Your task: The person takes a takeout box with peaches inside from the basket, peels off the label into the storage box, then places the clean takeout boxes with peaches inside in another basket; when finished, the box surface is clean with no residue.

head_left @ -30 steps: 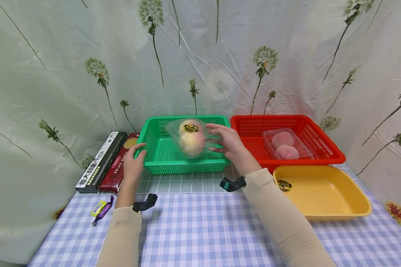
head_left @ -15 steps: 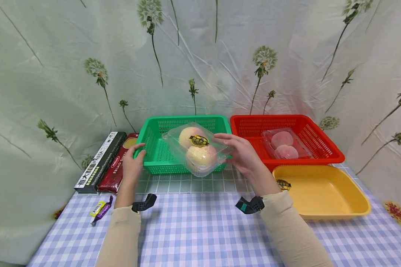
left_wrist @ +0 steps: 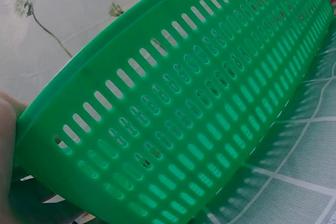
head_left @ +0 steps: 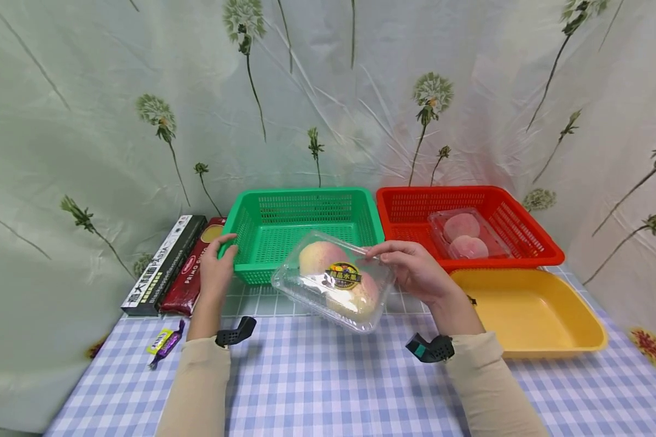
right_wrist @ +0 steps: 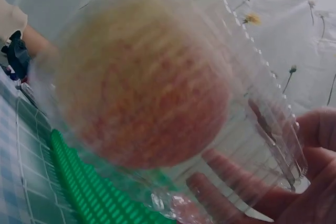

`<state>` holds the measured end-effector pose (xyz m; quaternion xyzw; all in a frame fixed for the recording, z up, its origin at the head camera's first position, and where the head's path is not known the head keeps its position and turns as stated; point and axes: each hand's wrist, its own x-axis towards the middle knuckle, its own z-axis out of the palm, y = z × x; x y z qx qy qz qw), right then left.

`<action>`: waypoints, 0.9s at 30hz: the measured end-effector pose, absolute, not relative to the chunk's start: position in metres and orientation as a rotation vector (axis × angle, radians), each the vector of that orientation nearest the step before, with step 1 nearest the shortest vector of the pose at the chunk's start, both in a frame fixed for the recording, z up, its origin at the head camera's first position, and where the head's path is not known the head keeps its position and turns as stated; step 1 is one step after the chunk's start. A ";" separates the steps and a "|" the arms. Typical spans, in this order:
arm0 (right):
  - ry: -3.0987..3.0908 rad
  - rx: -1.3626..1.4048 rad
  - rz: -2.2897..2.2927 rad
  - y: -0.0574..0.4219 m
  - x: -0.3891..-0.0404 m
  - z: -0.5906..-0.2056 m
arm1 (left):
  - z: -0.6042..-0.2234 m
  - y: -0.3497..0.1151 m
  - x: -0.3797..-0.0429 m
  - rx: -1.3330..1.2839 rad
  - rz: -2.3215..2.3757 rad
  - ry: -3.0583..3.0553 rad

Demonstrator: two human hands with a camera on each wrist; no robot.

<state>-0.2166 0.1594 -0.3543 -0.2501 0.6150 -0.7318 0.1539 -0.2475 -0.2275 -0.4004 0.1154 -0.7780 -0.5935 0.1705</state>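
Observation:
My right hand grips the right end of a clear plastic fruit box with peaches inside and a black and yellow label on its lid. The box is tilted in the air in front of the green basket. Seen from the right wrist, one yellow-red peach fills much of the view, and fingers show through the plastic. My left hand holds the green basket's left rim near its front corner. The left wrist view shows the basket's slotted wall, with part of the hand at the edge.
A red basket to the right holds another clear box of peaches. Before it stands a yellow tray. At left lie a black-and-white pasta box, a red pasta packet and two small wrapped sweets.
My right hand has brought the fruit box out of the green basket, toward me and slightly right, and its lid now faces me more. The left hand stays on the rim.

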 end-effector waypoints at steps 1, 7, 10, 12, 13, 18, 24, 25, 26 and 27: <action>1.757 -0.742 -2.081 0.161 -0.216 -0.355 | -0.401 -0.228 -0.248 0.330 -1.681 -2.212; 1.763 -0.788 -1.977 0.170 -0.215 -0.359 | -0.401 -0.229 -0.247 0.343 -1.685 -2.223; 1.775 -0.834 -1.905 0.172 -0.217 -0.362 | -0.400 -0.228 -0.247 0.338 -1.654 -2.221; 1.774 -0.881 -1.856 0.173 -0.218 -0.365 | -0.401 -0.227 -0.247 0.334 -1.591 -2.216; 1.770 -0.903 -1.833 0.173 -0.219 -0.367 | -0.401 -0.226 -0.247 0.332 -1.547 -2.213; 1.781 -0.917 -1.763 0.174 -0.222 -0.375 | -0.400 -0.223 -0.246 0.304 -1.349 -2.158; 1.890 -0.823 -1.685 0.177 -0.224 -0.382 | -0.384 -0.212 -0.241 0.206 -1.274 -2.078; 1.917 -0.801 -1.675 0.178 -0.225 -0.383 | -0.380 -0.210 -0.240 0.188 -1.268 -2.070; 1.945 -0.780 -1.669 0.178 -0.225 -0.384 | -0.376 -0.207 -0.238 0.166 -1.264 -2.062; 1.975 -0.757 -1.667 0.177 -0.225 -0.384 | -0.372 -0.204 -0.237 0.145 -1.262 -2.056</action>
